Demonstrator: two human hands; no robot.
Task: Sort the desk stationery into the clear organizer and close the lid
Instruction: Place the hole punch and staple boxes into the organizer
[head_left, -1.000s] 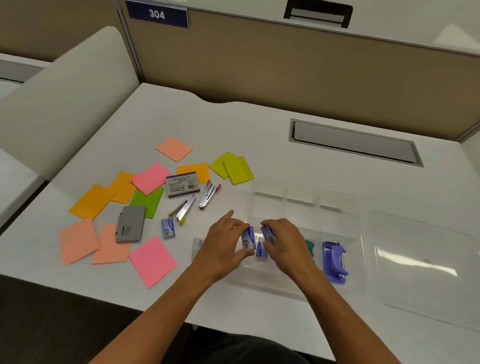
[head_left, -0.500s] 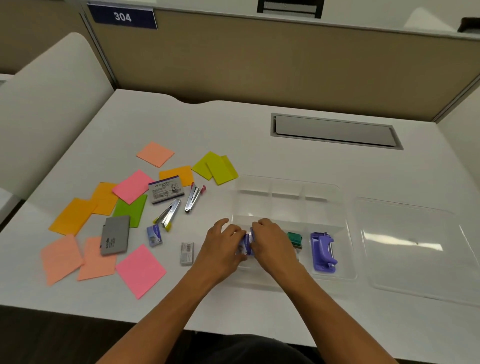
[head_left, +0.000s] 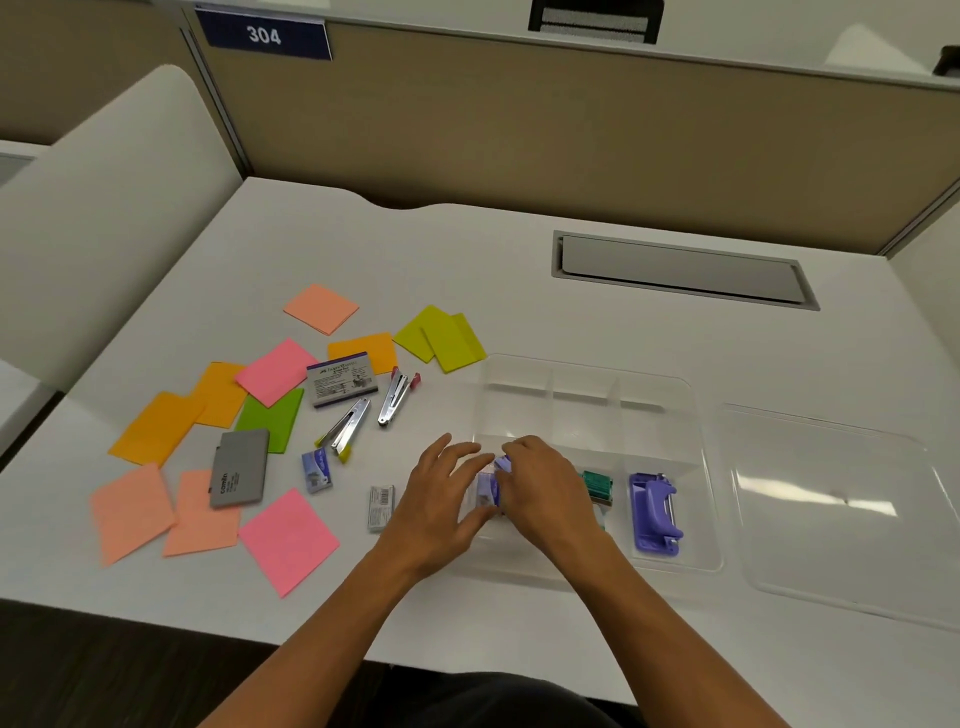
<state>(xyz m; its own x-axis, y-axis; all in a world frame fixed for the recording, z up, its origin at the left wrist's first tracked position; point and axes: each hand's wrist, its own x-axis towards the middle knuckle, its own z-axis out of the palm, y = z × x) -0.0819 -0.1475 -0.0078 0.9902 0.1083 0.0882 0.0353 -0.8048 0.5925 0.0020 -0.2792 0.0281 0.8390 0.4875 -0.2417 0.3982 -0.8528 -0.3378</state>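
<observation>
White cubicle surface (head_left: 519, 249) is carrying scattered notes (head_left: 288, 540), staplers (head_left: 397, 397) and an open organizer (head_left: 696, 415), its lid (head_left: 841, 519) lying alongside. Both hands are meeting over the near-left compartment: left hand (head_left: 441, 504) and right hand (head_left: 545, 488) are pinching small purple boxes (head_left: 491, 486) (likely staples), seemingly seating them side by side.

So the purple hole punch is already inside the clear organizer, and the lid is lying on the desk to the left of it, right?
Not quite. The purple hole punch does sit inside the clear organizer, but the lid lies on the desk to the right of it, not the left. The head view shows this.
</observation>
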